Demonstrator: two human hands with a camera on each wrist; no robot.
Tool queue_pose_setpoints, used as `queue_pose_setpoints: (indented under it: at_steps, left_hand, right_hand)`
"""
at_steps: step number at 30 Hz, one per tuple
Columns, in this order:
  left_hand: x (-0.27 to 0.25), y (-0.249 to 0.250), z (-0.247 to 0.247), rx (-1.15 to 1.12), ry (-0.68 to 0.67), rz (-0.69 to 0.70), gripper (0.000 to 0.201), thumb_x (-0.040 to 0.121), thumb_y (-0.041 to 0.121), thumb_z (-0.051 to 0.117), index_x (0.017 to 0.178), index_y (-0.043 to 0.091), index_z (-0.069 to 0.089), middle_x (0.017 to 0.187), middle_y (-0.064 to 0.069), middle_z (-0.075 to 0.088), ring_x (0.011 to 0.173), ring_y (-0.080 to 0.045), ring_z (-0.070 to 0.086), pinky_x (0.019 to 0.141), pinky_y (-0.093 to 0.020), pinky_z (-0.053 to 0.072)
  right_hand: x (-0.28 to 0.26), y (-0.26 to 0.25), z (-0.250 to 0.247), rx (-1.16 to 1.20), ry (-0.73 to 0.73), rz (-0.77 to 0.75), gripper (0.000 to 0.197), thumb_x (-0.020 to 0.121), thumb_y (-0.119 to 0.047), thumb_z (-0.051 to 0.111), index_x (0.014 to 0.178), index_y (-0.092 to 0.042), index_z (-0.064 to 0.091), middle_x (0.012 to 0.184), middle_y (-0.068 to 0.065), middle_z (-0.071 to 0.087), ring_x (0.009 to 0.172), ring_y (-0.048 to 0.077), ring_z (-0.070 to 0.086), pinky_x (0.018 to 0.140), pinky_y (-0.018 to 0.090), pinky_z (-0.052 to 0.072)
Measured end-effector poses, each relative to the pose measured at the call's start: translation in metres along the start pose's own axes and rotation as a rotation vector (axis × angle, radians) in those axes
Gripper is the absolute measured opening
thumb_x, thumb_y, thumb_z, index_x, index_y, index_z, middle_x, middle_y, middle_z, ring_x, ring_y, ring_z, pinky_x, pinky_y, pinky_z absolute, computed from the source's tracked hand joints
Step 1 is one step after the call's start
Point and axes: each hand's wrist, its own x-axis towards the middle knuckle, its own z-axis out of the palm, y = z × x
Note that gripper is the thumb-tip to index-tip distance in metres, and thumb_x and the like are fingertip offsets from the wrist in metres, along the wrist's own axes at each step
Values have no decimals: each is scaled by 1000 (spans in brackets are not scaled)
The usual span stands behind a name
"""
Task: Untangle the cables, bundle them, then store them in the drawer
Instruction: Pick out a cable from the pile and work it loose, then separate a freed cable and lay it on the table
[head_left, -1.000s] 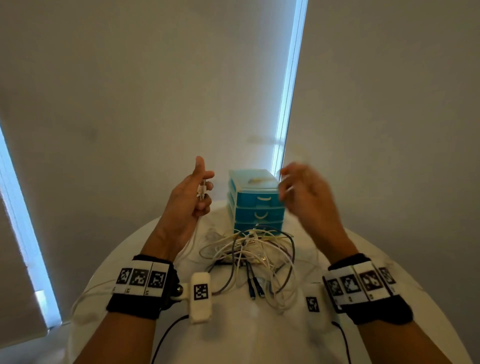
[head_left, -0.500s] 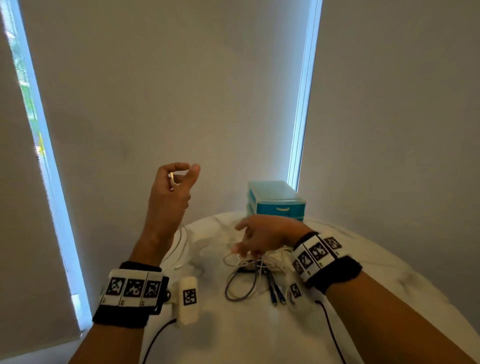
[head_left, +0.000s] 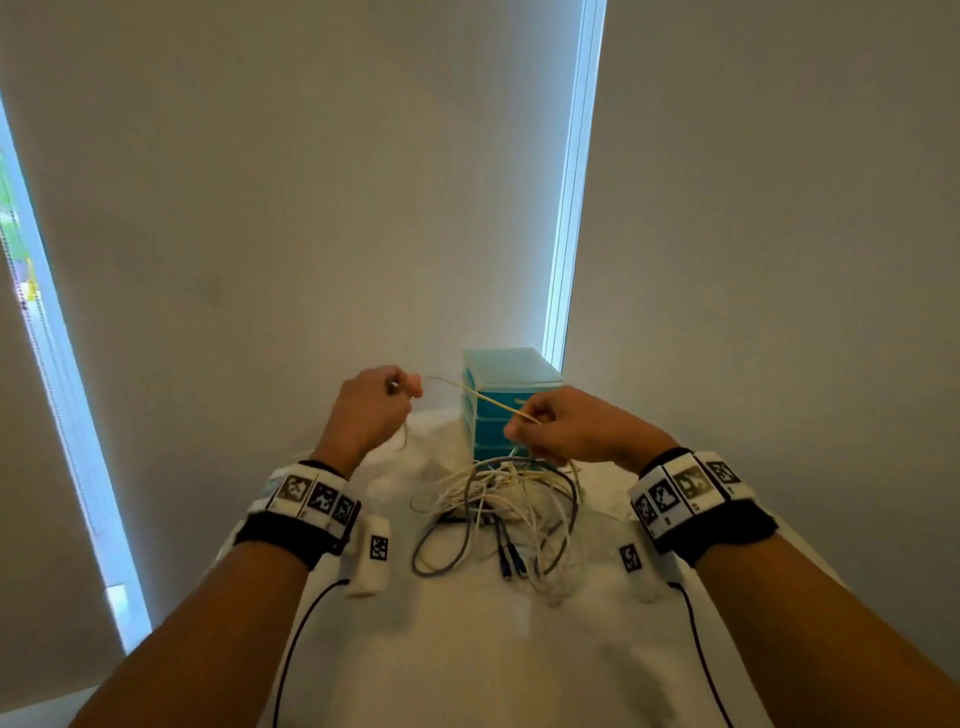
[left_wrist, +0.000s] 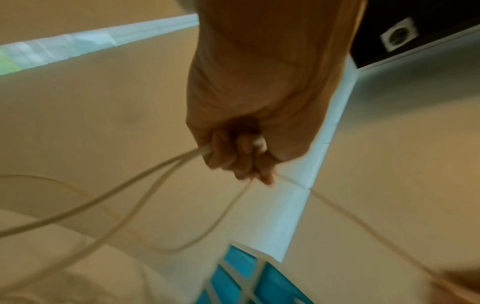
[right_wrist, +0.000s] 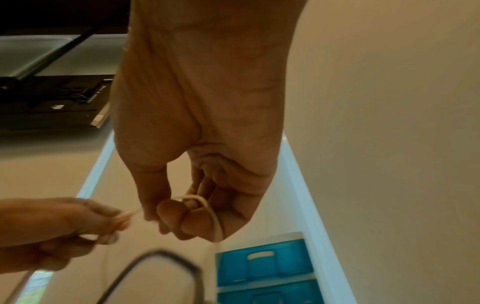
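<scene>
**Easing one white cable out of the knot**

Pale walls and a bright window strip fill the top of the frame, and low in the middle sits our white bench (head_left: 467, 649) with the tangle of cables (head_left: 498, 514) heaped on it. Just behind the heap stands the blue drawer unit (head_left: 506, 379), drawers closed. We have one white cable (head_left: 478, 397) stretched between us: our left hand (head_left: 371, 410), centre-left, is curled tight around its end with loops trailing down, and our right hand (head_left: 566, 428), centre-right, pinches it above the pile. Untangling looks barely begun. To do this well, we judge we should keep the left anchor firm, slide the right pinch down toward the heap, and lift gently rather than yank, or the dark cable (head_left: 441, 551) may cinch tighter around it.
</scene>
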Motion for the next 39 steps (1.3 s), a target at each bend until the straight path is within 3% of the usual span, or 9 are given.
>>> queue_pose_setpoints:
  at_steps: [5, 9, 12, 15, 19, 25, 31, 35, 39]
  left_hand:
    - [13, -22, -6, 52, 186, -176, 20, 100, 35, 62, 113, 21, 69, 121, -11, 74, 111, -35, 67, 97, -43, 53]
    - [-14, 35, 14, 153, 82, 239, 50, 96, 71, 59, 141, 51, 52, 105, 6, 57, 89, -12, 60, 76, -33, 50]
    - [-26, 60, 29, 402, -76, 453, 37, 101, 68, 48, 120, 45, 71, 100, 10, 55, 85, -14, 62, 64, -28, 42]
    - [-12, 43, 21, 450, 81, 282, 37, 107, 54, 48, 94, 31, 75, 100, 5, 65, 90, -26, 69, 75, -37, 53]
    - [4, 12, -8, 424, 247, -39, 40, 107, 50, 47, 100, 26, 78, 105, -4, 77, 95, -34, 72, 81, -39, 53]
    - [-10, 43, 4, 422, -37, 118, 78, 93, 66, 64, 158, 36, 33, 141, -6, 57, 120, -31, 65, 96, -44, 54]
    - [-22, 65, 22, 377, -231, 374, 46, 101, 71, 44, 130, 41, 64, 112, 5, 61, 96, -14, 61, 80, -35, 52]
    - [-18, 45, 20, 294, -142, 312, 39, 108, 59, 40, 91, 34, 65, 99, 3, 65, 88, -18, 62, 83, -42, 55]
    - [-27, 47, 10, -292, -232, 135, 41, 108, 63, 36, 114, 31, 62, 102, 3, 68, 83, -18, 62, 72, -34, 49]
  right_hand:
    - [-17, 31, -22, 140, 159, 54, 37, 111, -39, 56, 99, -13, 80, 75, 6, 59, 50, 10, 53, 53, 25, 47]
    - [-19, 18, -12, 152, 197, 23, 37, 109, -44, 58, 105, -17, 82, 77, -4, 60, 41, 1, 49, 44, 16, 40]
    - [-15, 1, -11, 72, 192, 4, 40, 109, -48, 57, 108, -14, 79, 78, -6, 63, 52, 2, 59, 46, 12, 42]
    - [-18, 5, -19, 54, 179, 36, 41, 106, -52, 59, 107, -14, 72, 75, -1, 68, 56, 13, 62, 52, 22, 48]
    - [-28, 27, -27, 56, 105, 2, 36, 109, -45, 59, 97, -17, 77, 69, 5, 63, 56, 18, 61, 58, 28, 51]
    - [-24, 10, -16, 100, 203, 32, 36, 111, -43, 54, 110, -18, 79, 87, -9, 65, 69, 8, 60, 52, 13, 45]
    - [-15, -10, -6, 402, 90, 170, 35, 101, -2, 52, 132, -13, 41, 92, 11, 59, 67, 14, 53, 50, 22, 43]
    - [-21, -6, -12, 432, 279, 56, 22, 101, -2, 63, 120, -11, 59, 105, 6, 72, 94, 20, 72, 80, 30, 62]
    - [-23, -8, -4, 545, 516, -51, 27, 93, -19, 83, 117, -17, 70, 114, -1, 73, 105, 11, 72, 70, 13, 59]
